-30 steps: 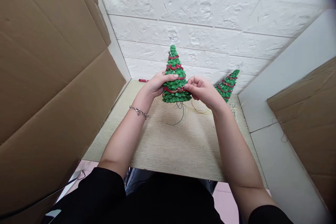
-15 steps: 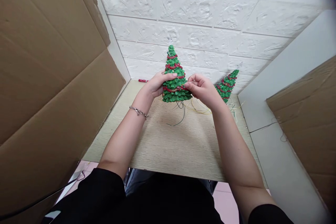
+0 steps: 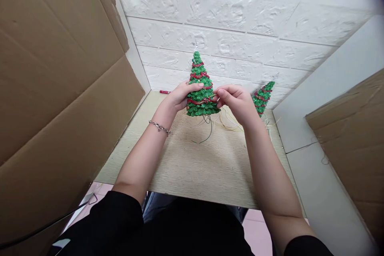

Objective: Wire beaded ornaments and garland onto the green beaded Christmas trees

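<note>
A green Christmas tree figure with red garlands and a clear star on top is held upright above the table. My left hand grips it from the left, thumb across its front. At its right side is my right hand, thumb and forefinger pinched on something thin, too small to make out, close to the lower garland. Dark thin wire hangs from the tree's base in a loop and curves down to the table.
A second, similar tree leans behind my right wrist, with pale and yellow wires beside it. A small red item lies at the table's back left. Cardboard and white panels wall in the sides.
My right hand has drawn slightly away to the right from the tree, its fingers still pinched. My left hand keeps its hold on the tree.
</note>
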